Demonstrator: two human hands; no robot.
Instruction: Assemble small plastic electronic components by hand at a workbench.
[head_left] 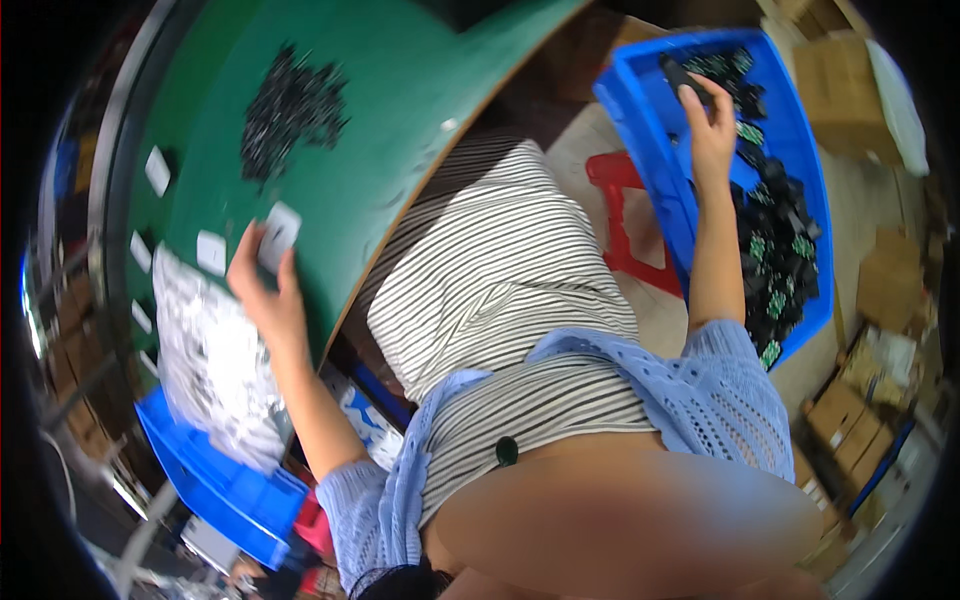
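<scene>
My left hand (268,295) is over the green tabletop (370,90), its thumb and forefinger closed about the edges of a small white square piece (282,228) with a greyish mark on it. To the right, my right hand (712,130) reaches over a large blue bin (650,130). Between its thumb and fingers is an elongated black part (682,76). Below and around that hand, the bin holds many black parts (770,215), some showing green circuit boards (757,247). Their exact kind is too small to tell.
A pile of thin black pieces (292,110) lies on the tabletop. More white squares (211,252) rest near its left edge, beside a clear bag (215,350) of pale items. A blue tray (220,490) sits below. A red stool (630,225) and cardboard boxes (845,95) stand at right.
</scene>
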